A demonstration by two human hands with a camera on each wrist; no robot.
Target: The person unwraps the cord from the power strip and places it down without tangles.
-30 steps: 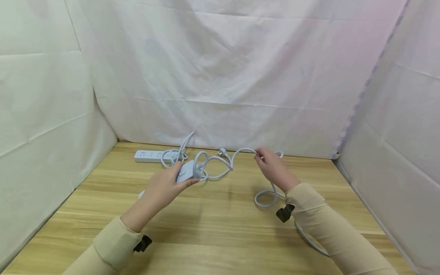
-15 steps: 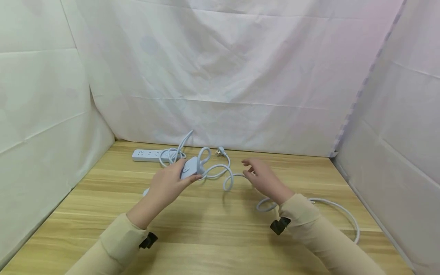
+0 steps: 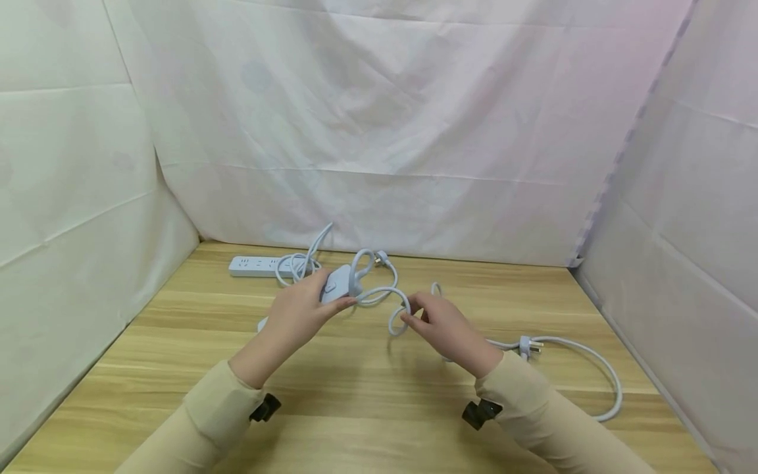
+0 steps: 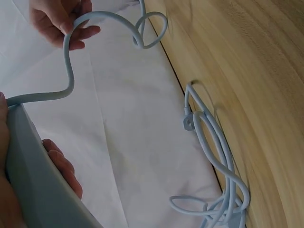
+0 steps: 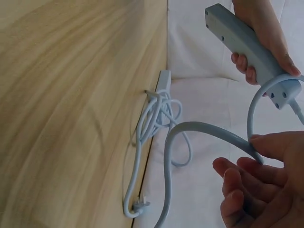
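Note:
My left hand (image 3: 296,313) grips a pale power strip (image 3: 336,284) near its switch end, raised over the table. In the right wrist view the strip's underside (image 5: 240,45) shows, with my fingers wrapped round it. A cord (image 3: 383,289) leaves that end and loops across to my right hand (image 3: 447,329). Thumb and fingertips of the right hand pinch the cord, seen close up in the right wrist view (image 5: 209,127). Beyond the hand the cord runs down to the table. Its three-pin plug (image 3: 526,346) lies beside my right forearm.
A second power strip (image 3: 253,266) lies at the back left of the wooden table (image 3: 379,408), its bundled cord (image 3: 299,266) on top. That strip's plug (image 3: 381,257) rests near the back curtain (image 3: 379,210). A curved length of cord (image 3: 610,375) lies at the right.
The right hand has let go of the cord farther right, come left and forward, and pinched it closer to the strip. My left hand has shifted slightly right with the strip.

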